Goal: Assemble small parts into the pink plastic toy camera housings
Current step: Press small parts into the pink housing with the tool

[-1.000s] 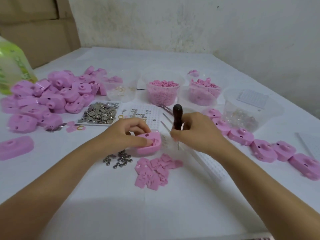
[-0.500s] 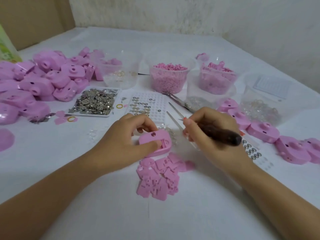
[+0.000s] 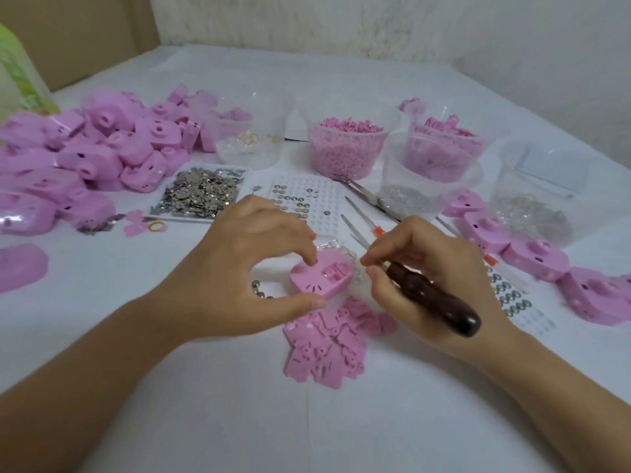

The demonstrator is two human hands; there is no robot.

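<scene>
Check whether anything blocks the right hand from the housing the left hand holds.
Nothing visible. The right hand, gripping the dark-handled tool, sits just right of the housing the left hand pinches, a narrow gap apart.

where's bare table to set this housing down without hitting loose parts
Bare cloth nearest you, below the flat pink plates; another patch between the lone housing at the left edge and the steel studs. Crowded: the middle around the tweezers, the tub row, the housing pile.
</scene>
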